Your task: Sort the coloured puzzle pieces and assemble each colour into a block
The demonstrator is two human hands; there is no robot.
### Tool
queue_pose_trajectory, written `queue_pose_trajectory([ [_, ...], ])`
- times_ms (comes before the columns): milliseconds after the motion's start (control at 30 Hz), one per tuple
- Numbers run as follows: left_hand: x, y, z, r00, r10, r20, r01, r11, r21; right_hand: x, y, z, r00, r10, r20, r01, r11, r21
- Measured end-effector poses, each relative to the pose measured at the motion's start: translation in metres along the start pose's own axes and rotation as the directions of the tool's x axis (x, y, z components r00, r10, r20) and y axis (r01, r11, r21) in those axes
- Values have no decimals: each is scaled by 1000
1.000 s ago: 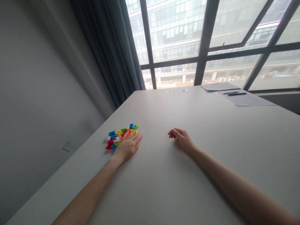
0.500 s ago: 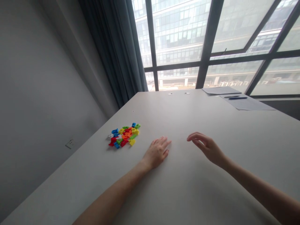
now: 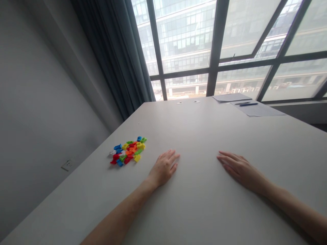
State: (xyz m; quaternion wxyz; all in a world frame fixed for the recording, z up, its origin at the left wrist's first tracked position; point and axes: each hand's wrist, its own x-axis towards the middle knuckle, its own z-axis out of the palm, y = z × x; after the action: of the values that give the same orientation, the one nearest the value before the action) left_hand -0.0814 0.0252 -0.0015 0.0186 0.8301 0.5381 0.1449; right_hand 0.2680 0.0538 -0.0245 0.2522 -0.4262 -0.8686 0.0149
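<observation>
My left hand [image 3: 165,166] lies palm down on the white table [image 3: 194,204], its fingers stretched out and holding nothing. To the left of it is a loose pile of small plastic building blocks [image 3: 131,149] in red, orange, yellow, green, blue and white; the hand does not touch them. My right hand [image 3: 238,168] rests flat on the table to the right, fingers extended and pointing inward, with nothing in it. A stretch of tabletop separates the two hands.
Sheets of paper [image 3: 264,110] lie at the far right of the table, with a dark pen [image 3: 248,104] on them. Two round white fittings sit near the back edge. A wall socket [image 3: 66,165] is at left; a dark curtain [image 3: 114,51] hangs beside the windows.
My right hand has come down onto the table, moved to the right and flattened out. My left hand keeps its place beside the blocks; the whole view has shifted slightly.
</observation>
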Motion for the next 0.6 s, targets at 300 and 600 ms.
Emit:
queue_pose_trajectory([
  [300,0,2,-2,999,0,33,0,1000,2,-1,5,1,999,6,49,-8,999,38],
  [600,1,1,0,1000,13,24,-13,1000,10,-1,5,0,998,19,56,-22,999,42],
])
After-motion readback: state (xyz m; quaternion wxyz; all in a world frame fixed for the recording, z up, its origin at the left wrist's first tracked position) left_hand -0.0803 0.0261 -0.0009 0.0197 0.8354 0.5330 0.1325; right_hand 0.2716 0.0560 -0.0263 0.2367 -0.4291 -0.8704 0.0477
